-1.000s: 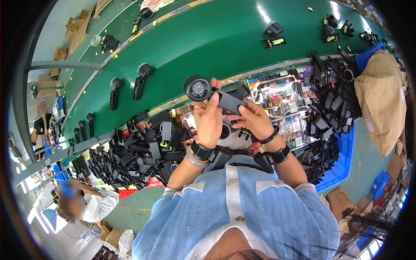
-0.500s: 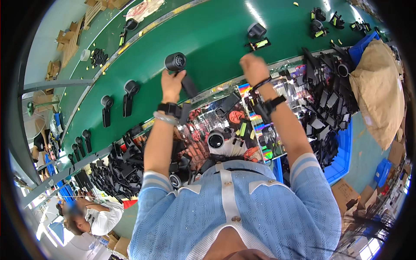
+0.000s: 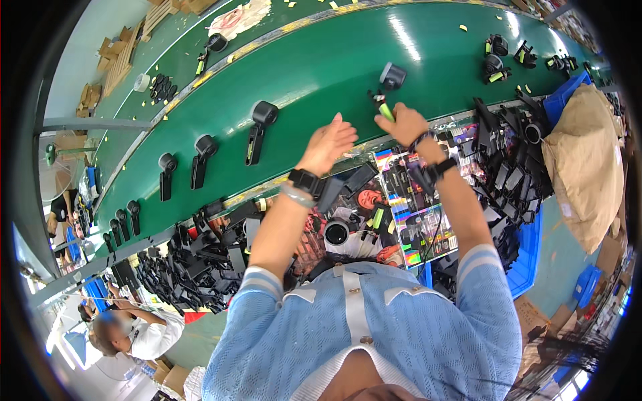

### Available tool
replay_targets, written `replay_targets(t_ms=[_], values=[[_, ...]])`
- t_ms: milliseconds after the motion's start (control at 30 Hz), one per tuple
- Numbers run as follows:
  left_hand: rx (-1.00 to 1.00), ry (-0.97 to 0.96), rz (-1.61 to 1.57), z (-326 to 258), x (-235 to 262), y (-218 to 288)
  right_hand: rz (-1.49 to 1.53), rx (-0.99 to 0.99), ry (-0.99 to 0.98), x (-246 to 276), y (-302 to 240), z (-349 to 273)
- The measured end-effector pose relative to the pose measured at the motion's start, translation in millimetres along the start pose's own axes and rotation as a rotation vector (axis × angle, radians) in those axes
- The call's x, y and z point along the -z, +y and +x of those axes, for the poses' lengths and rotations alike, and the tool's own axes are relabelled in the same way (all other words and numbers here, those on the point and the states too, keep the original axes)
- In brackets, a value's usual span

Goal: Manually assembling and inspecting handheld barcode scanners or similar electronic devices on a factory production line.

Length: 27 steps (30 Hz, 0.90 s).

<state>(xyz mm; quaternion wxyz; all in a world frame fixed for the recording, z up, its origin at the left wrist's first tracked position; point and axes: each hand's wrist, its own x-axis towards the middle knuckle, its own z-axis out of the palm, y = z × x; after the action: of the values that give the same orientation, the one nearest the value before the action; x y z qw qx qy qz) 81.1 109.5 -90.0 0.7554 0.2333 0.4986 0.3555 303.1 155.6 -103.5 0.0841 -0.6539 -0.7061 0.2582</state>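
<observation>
My right hand [image 3: 403, 125] pinches a small black fan part with a yellow-green battery cell [image 3: 382, 107], held just above the near side of the green conveyor belt [image 3: 321, 80]. Close beyond it lies a round black fan head [image 3: 392, 75]; whether wires join the two I cannot tell. My left hand [image 3: 328, 145] is open and holds nothing, fingers stretched toward the right hand over the belt's near edge. To its left a black handheld fan [image 3: 261, 130] lies on the belt, its handle toward me.
More handheld fans [image 3: 202, 160] lie in a row on the belt's left. Several fan heads with battery cells [image 3: 495, 70] sit at far right. Black plastic casings are heaped at left [image 3: 190, 267] and right [image 3: 511, 160]. A blue bin [image 3: 531, 257] and brown sack [image 3: 585, 160] stand at right.
My left hand has let go of the handheld fan, left on the belt, and moved right. The right hand has taken hold of the battery part and drawn it nearer.
</observation>
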Motion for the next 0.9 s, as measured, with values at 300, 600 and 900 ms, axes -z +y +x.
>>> replay_targets(t_ms=[300,600,900], values=[[-0.142,-0.179,-0.289,-27.4,-39.2,-27.3,0.397,0.146,0.068,-19.3,-64.0,-125.4],[-0.079,-0.413,-0.211,-145.6,-59.6,-5.9,2.101,0.409,-0.769,-3.0,-35.1,-157.7],[-0.225,-0.086,0.17,-168.1,-46.3,-2.5,1.489,0.071,-0.146,43.9,-68.5,-159.6]])
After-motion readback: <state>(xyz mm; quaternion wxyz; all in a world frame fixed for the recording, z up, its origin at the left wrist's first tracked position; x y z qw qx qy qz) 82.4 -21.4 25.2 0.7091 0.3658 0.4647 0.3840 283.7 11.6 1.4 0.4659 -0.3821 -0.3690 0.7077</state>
